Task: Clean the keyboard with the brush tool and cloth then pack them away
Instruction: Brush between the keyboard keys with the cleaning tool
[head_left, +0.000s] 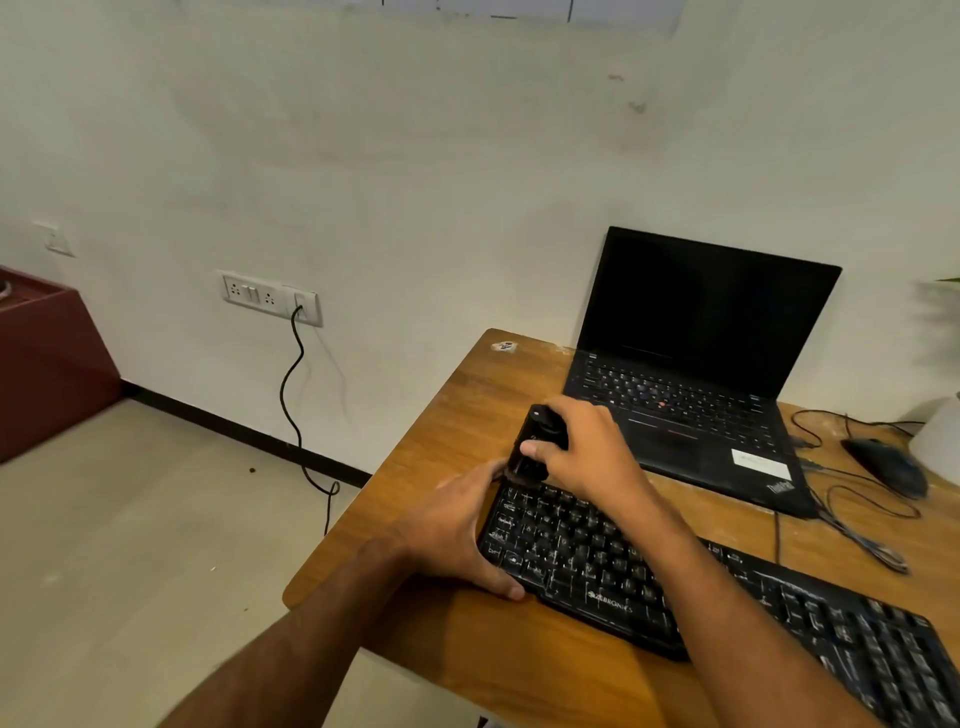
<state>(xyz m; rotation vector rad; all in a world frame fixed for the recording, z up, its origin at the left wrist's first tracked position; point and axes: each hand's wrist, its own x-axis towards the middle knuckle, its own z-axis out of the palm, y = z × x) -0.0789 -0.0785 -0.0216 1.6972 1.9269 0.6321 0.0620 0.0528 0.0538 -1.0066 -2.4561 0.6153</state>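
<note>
My right hand (582, 452) is curled round a black brush tool (537, 441), thumb on its near side and fingers wrapped over its top, holding it upright at the far left corner of the black Zebronics keyboard (675, 587). The tool's lower end sits right at the top row of keys there; I cannot tell whether bristles actually touch the keys, since that end is dark and a little blurred.

My left hand (457, 540) grips the left end of the keyboard: the thumb lies along its near edge, and the fingers reach round the far corner, close under the brush tool. The keyboard lies slantwise across the wooden desk (431, 431), its left end near the desk's left edge and its right end running off towards the lower right of the view.

Behind the keyboard an open ThinkPad laptop (696, 364) stands with a dark screen, its front edge just beyond my right wrist. To the right of the laptop a black mouse (885, 465) lies among loose black cables (862, 530). A small sticker (503, 345) marks the desk's far left corner. On the wall to the left, a black cord (291, 400) hangs from a socket panel (270, 299) down to the floor. I see no cloth anywhere on the desk.
</note>
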